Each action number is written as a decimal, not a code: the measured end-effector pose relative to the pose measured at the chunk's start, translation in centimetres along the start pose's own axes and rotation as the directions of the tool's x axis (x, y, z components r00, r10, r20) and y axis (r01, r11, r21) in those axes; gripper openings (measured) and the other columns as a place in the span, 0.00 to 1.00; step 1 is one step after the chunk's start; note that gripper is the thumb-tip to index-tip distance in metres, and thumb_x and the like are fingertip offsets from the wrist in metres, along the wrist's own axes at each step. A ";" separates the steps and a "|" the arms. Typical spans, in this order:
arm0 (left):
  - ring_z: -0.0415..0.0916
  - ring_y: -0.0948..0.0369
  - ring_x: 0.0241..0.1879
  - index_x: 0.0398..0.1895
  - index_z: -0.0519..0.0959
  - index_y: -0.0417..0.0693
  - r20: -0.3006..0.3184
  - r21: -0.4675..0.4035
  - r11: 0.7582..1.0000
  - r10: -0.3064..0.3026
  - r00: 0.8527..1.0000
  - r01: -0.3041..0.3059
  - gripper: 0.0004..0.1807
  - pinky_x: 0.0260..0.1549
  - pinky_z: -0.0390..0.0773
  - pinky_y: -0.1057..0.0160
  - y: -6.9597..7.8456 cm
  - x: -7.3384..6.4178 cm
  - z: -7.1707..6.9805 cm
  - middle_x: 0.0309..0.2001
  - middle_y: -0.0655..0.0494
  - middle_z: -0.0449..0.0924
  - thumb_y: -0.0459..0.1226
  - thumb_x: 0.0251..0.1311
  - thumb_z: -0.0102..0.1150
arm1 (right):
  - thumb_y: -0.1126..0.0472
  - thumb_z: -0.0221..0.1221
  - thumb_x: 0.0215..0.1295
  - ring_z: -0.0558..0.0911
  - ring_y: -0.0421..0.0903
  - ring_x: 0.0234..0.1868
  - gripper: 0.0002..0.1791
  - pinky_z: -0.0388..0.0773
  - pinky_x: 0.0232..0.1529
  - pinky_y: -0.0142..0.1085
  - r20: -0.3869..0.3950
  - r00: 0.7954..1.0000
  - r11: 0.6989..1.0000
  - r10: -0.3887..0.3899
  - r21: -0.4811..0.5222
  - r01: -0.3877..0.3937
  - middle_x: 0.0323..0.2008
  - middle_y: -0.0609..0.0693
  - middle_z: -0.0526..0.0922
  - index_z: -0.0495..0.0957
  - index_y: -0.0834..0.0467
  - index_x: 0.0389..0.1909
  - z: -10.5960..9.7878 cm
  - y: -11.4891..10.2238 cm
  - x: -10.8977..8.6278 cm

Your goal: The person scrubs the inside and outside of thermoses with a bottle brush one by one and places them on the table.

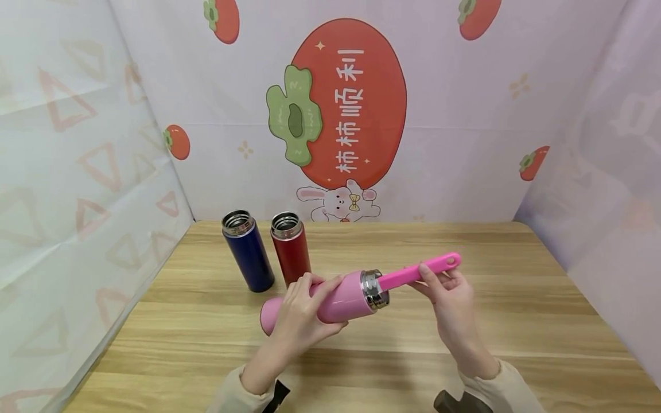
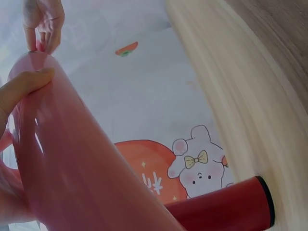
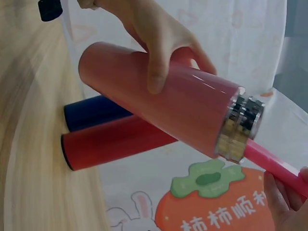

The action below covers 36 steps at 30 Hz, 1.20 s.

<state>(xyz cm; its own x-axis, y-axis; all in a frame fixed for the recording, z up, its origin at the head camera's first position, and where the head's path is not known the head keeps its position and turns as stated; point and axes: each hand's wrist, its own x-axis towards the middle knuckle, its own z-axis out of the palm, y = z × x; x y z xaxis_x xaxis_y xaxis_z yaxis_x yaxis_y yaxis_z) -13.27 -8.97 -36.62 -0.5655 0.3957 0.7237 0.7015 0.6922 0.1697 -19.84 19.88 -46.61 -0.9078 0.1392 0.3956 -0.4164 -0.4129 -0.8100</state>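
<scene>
My left hand (image 1: 304,315) grips a pink thermos bottle (image 1: 345,298) round its body, tilted nearly level above the table with its steel mouth facing right. In the right wrist view the left thumb and fingers wrap the pink bottle (image 3: 159,96). My right hand (image 1: 449,301) pinches a bright pink handle (image 1: 420,272) with a hole at its end. The handle's other end goes into the bottle's mouth, so whatever is on it is hidden inside. In the left wrist view the right hand (image 2: 44,24) shows beyond the bottle.
A blue bottle (image 1: 249,252) and a red bottle (image 1: 290,246) stand uncapped on the wooden table (image 1: 490,332), behind and left of the pink one. The table ends at a printed cloth backdrop (image 1: 439,172), with cloth walls at both sides.
</scene>
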 end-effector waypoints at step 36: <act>0.68 0.59 0.36 0.51 0.72 0.55 0.030 0.002 1.000 -0.028 0.999 0.027 0.39 0.33 0.70 0.60 -0.7 -0.4 -0.5 0.37 0.53 0.69 0.47 0.26 0.74 | 0.76 0.47 0.60 0.79 0.60 0.39 0.09 0.74 0.40 0.48 -0.006 0.997 0.970 -0.072 0.231 0.071 0.35 0.67 0.79 0.67 0.73 0.41 2.3 -8.9 0.7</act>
<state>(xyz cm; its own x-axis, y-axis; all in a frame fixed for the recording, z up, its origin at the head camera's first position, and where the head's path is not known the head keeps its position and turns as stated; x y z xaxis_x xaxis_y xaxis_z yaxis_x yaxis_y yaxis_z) -13.33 -9.85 -36.69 -0.5972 0.3942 0.6985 0.6848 0.7041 0.1881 -16.59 21.57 -38.10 -0.8758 0.1744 0.4500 -0.4571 -0.5989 -0.6576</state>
